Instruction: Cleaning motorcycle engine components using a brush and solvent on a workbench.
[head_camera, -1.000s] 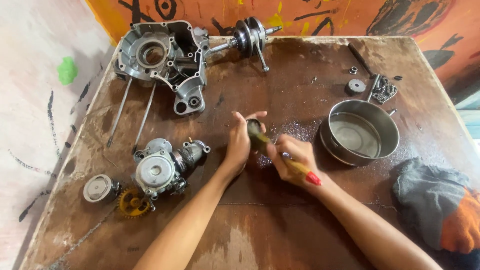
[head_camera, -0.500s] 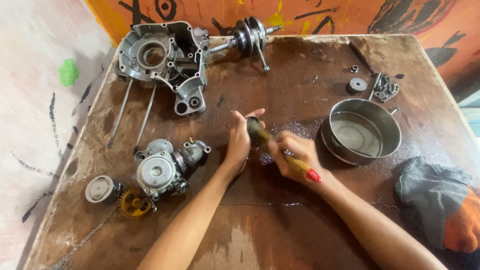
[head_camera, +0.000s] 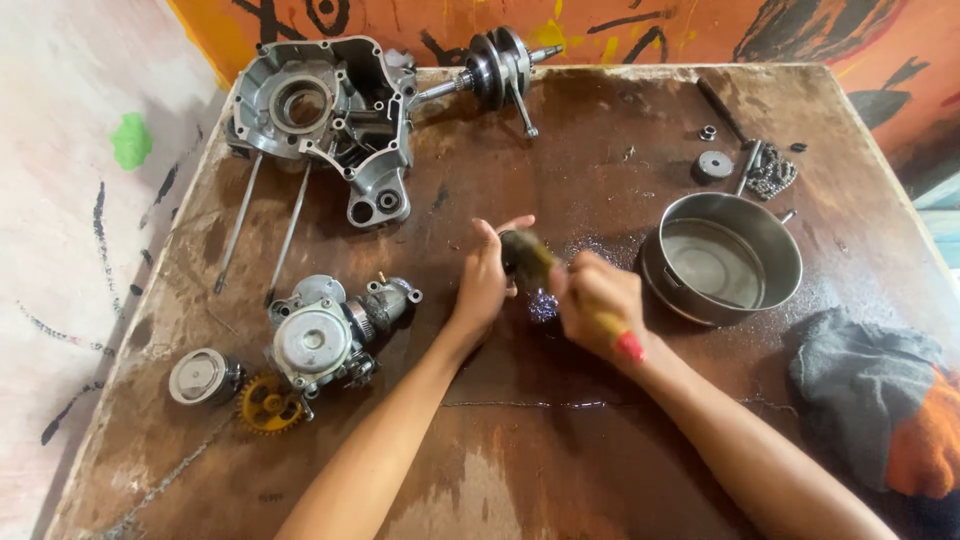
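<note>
Right hand (head_camera: 598, 303) around brush (head_camera: 527, 252)

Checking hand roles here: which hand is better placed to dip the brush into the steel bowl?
Right. The right hand grips the brush and is nearest the steel bowl; the left hand is farther away.

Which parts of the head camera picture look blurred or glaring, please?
Head view: the right hand and its red-tipped brush are motion-blurred; the left hand is sharper; the round steel bowl and grey metal engine casing are crisp; wet patches on the brown wooden table glint.
</note>
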